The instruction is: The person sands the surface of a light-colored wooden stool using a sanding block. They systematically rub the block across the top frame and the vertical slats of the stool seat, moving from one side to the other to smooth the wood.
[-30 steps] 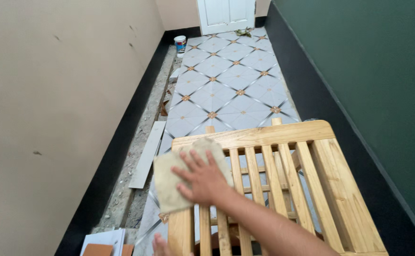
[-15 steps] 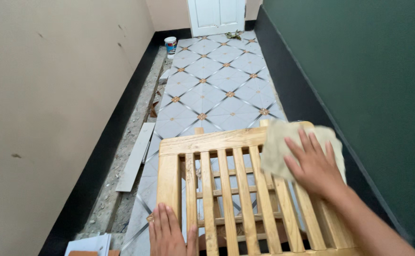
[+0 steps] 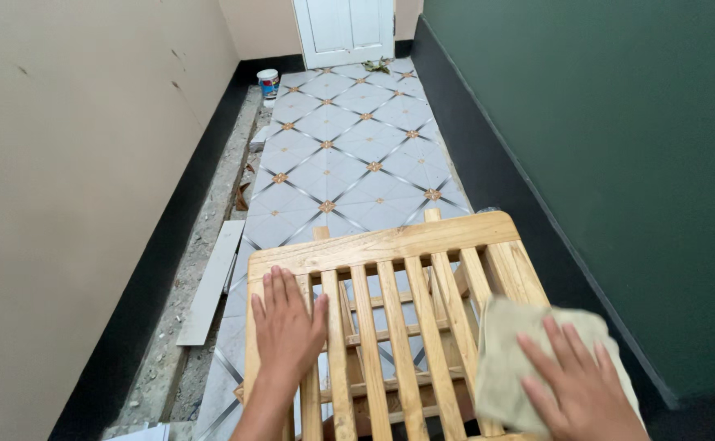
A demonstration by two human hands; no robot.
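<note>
Head view shows a slatted wooden piece [image 3: 406,327], perhaps a table or chair, close below the camera in a narrow corridor, standing on a patterned tile floor [image 3: 349,147]. The left hand [image 3: 285,322] lies flat on the left slats, fingers spread and open, palm pressing down on the wood and gripping nothing. The right hand [image 3: 578,380] is likewise flat and open, fingers spread over a pale folded cloth [image 3: 504,359] that it presses against the slats near the right edge of the frame. The wood looks stiff, smooth and finished, probably moderately heavy for its size; the solid outer rails would seem the surest places to take hold, since the thin slats have gaps between them. The cloth appears soft and limp, likely to bunch or slide on the smooth wood unless kept under a flat palm. A beige wall [image 3: 71,188] runs along the left and a dark green wall [image 3: 619,163] along the right. A loose board [image 3: 210,282] lies by the left wall, a small bucket [image 3: 268,82] stands further off, and a white door [image 3: 345,31] closes the far end.
</note>
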